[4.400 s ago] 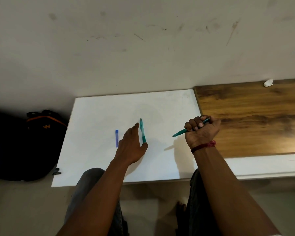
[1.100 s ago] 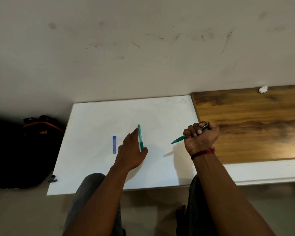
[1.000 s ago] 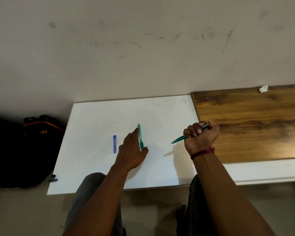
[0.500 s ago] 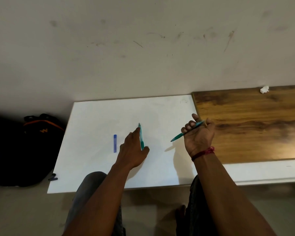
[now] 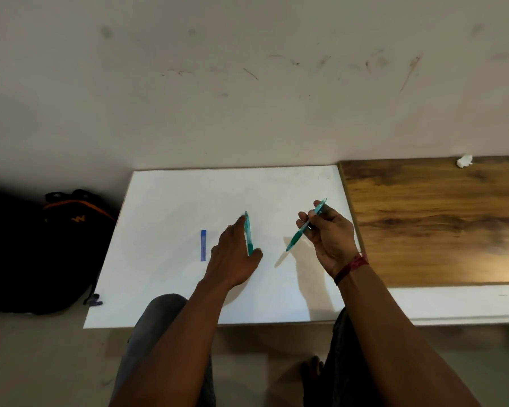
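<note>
Two teal pens are in view. The first teal pen [image 5: 249,234] lies flat on the white tabletop [image 5: 174,201] at centre frame beside the left hand [image 5: 232,259]. That hand's fingers are straight and together, the index along the barrel and the thumb at its lower end, perhaps just touching it. Right of centre, the right hand [image 5: 329,239] pinches the second teal pen [image 5: 304,227] in curled fingers above the tabletop, tip slanting lower left. One blue strip [image 5: 203,245] lies left of the left hand.
</note>
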